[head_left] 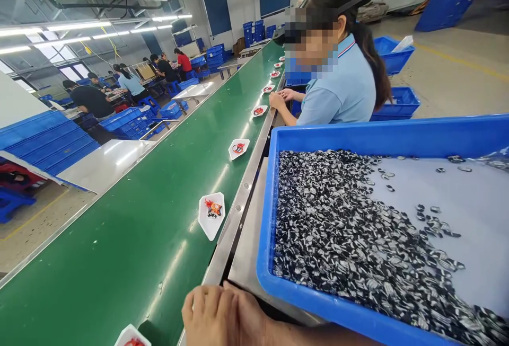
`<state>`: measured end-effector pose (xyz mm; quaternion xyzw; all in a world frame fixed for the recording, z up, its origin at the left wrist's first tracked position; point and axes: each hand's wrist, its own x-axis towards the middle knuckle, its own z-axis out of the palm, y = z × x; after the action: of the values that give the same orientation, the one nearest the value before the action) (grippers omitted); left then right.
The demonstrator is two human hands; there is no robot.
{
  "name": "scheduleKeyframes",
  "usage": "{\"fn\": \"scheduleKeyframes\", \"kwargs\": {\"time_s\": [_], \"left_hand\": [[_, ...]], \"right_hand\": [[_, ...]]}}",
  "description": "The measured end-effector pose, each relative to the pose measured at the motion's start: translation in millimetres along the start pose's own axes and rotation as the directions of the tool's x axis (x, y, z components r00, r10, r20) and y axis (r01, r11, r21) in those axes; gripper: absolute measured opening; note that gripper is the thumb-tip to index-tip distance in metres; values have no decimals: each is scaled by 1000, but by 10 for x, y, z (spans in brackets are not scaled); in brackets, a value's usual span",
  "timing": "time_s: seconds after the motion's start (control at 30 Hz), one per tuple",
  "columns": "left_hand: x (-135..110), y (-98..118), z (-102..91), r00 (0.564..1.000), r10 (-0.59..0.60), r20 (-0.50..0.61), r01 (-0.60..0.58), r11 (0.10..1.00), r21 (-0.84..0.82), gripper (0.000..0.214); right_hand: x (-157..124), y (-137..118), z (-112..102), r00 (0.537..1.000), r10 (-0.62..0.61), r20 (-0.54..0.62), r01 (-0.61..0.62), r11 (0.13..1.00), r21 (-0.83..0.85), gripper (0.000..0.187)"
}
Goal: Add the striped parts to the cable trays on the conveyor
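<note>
Black-and-white striped pieces [350,229] lie heaped in a blue bin [264,250] just beside my hands [222,317], which rest together over the steel rail [234,219], holding nothing I can see. A white tray [203,213] sits nearby on the green conveyor belt [99,261].

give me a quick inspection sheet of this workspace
surface: green conveyor belt with a steel side rail
job's things: blue plastic crate holding a heap of small black-and-white striped pieces; white trays on the belt, carrying red-and-orange items
clutter: a few loose striped pieces lie apart from the heap, inside the crate
hands: bare hands at the belt's near edge, nothing visible in them
cables: nothing seen
surroundings: co-worker seated along the belt, hands at a tray; stacked blue crates; more people working beyond
</note>
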<state>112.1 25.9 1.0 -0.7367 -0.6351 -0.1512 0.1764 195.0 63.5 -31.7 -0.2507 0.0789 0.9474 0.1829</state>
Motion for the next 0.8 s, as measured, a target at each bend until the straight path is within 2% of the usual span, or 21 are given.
{"fn": "scheduleKeyframes", "kwargs": {"time_s": [0.1, 0.2, 0.33, 0.47, 0.63, 0.8], "left_hand": [[-307, 39, 142, 992, -16, -125, 26, 996, 83, 18], [-422, 57, 209, 989, 2, -148, 12, 995, 95, 18], [-464, 91, 216, 988, -17, -152, 29, 996, 80, 19], [-486, 119, 213, 982, -54, -182, 59, 998, 18, 20], [-492, 116, 209, 972, -108, -209, 99, 994, -54, 21], [-504, 91, 226, 973, -164, -161, 135, 975, -178, 21]], "right_hand": [[-46, 24, -24, 997, 46, 63, -52, 995, 89, 34], [-80, 44, -32, 999, 37, 19, -39, 991, 124, 37], [-83, 48, -19, 999, 1, -38, 1, 998, 56, 36], [-72, 44, -10, 999, 34, -41, -29, 993, 115, 33], [-107, 66, 10, 999, 46, -7, -45, 994, 103, 30], [-127, 74, 11, 999, 46, 15, -47, 999, 24, 33]]}}
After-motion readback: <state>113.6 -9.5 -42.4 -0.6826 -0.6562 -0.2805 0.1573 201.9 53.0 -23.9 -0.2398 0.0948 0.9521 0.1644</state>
